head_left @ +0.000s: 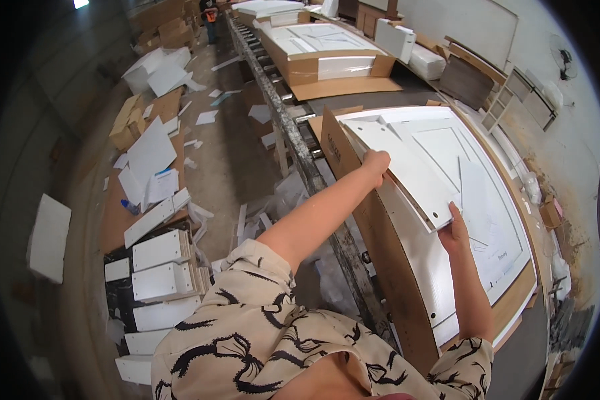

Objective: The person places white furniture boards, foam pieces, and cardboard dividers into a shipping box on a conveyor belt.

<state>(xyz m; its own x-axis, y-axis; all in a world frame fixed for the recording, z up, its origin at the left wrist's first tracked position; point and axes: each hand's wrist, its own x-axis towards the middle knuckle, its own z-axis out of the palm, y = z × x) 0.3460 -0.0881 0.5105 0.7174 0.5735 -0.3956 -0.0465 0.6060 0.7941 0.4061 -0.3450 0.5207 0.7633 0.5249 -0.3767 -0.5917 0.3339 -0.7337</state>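
Both my hands hold a long white panel (407, 170) with a brown edge and small dark holes near its ends. My left hand (377, 165) is closed on its near long edge, fingertips partly hidden. Gripping the panel's right end is my right hand (455, 230), thumb on top and fingers underneath. The panel is over an open cardboard box (407, 283), slightly tilted. White boards lie in the box below it, along with a sheet of white paper (483, 200) bearing line drawings.
A roller conveyor rail (307, 160) runs along the box's left side. Farther up stands another open box (340, 70) of white parts. At left, white panels (163, 280) are stacked beside cardboard and foam scraps on the floor. A person (209, 20) stands far off.
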